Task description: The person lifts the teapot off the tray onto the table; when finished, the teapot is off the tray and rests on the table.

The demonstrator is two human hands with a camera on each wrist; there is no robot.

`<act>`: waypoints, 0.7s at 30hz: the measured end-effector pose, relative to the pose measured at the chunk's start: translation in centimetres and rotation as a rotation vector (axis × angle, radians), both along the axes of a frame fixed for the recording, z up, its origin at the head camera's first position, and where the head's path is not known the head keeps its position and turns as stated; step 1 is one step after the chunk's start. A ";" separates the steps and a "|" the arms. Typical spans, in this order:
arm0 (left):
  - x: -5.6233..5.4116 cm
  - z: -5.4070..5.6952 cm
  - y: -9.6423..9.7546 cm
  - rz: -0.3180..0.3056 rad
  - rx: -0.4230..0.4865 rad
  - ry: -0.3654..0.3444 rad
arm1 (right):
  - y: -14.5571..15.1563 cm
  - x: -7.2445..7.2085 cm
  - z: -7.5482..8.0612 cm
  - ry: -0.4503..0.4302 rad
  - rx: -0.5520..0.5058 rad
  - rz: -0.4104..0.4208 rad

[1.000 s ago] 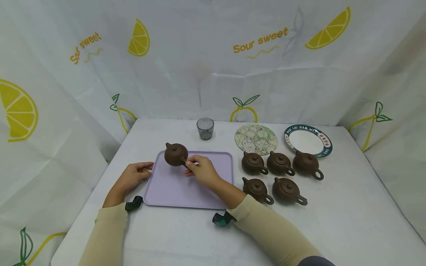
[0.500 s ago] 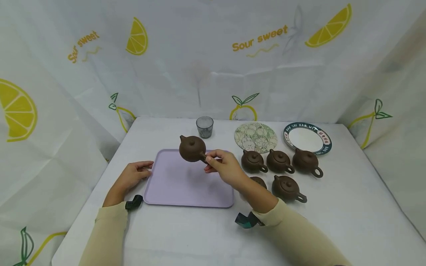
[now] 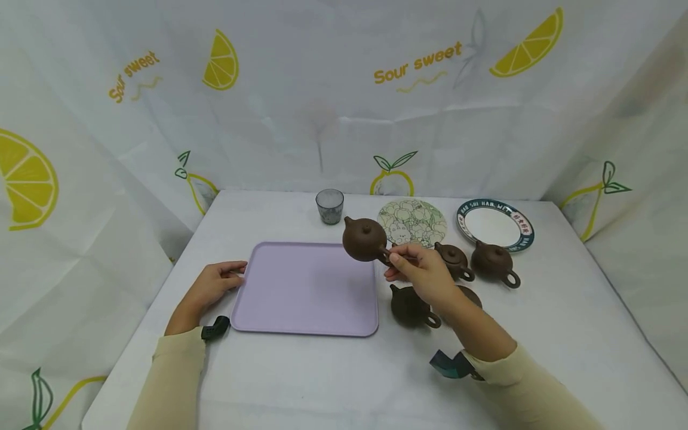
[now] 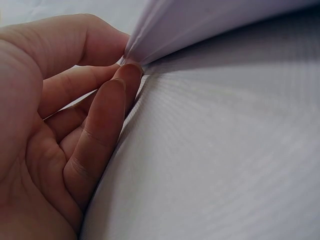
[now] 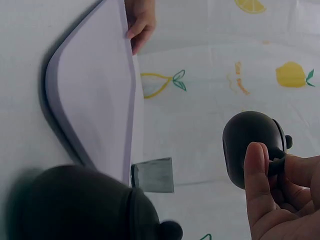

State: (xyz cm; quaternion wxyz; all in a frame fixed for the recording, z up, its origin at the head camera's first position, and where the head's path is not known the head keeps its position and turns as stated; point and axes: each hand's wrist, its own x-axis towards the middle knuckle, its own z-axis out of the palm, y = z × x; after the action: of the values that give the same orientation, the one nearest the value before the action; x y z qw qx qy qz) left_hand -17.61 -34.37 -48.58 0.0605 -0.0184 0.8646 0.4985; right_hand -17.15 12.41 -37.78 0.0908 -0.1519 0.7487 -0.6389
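My right hand [image 3: 424, 272] pinches the ring handle of a small brown clay teapot [image 3: 364, 239] between thumb and fingers. The teapot is held up near the tray's right edge, its spout pointing left and its lid on. In the right wrist view this same teapot [image 5: 250, 145] shows dark beside the thumb. At the left edge of the lilac tray [image 3: 306, 289] lies my left hand [image 3: 215, 283], fingertips touching the rim; in the left wrist view those fingers [image 4: 100, 120] meet the rim [image 4: 165, 35]. The tray's surface is bare.
Several matching teapots, such as one front teapot [image 3: 409, 306] and one back teapot [image 3: 491, 263], stand right of the tray, partly hidden by my right arm. Behind are a grey glass [image 3: 330, 207], a round patterned mat [image 3: 414, 221] and a blue-rimmed plate [image 3: 494, 224].
My right hand has carried the teapot from over the tray's back left corner rightward, past the glass, to the tray's right side. My left hand has stayed at the tray edge.
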 end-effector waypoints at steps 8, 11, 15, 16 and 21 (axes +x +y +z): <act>0.0 -0.1 -0.1 -0.002 0.018 0.002 | 4.9 0.4 -0.5 0.037 0.075 -0.031; -0.1 -0.2 -0.1 -0.004 0.011 0.004 | 6.8 0.7 -1.0 0.041 0.100 -0.030; 0.0 -0.1 0.0 -0.007 0.005 0.008 | 9.2 1.3 -1.6 0.083 0.136 -0.033; 0.0 -0.1 0.0 -0.009 0.003 0.009 | 9.8 1.5 -1.7 0.101 0.141 -0.036; 0.0 0.0 0.0 -0.012 0.004 0.013 | 12.7 2.7 -2.1 0.150 0.236 -0.067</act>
State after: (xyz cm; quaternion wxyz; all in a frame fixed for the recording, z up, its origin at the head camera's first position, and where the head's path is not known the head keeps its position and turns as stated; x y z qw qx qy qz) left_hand -17.58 -34.39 -48.63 0.0579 -0.0099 0.8640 0.5000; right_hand -14.49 25.11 -39.86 0.0304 -0.1625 0.8278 -0.5361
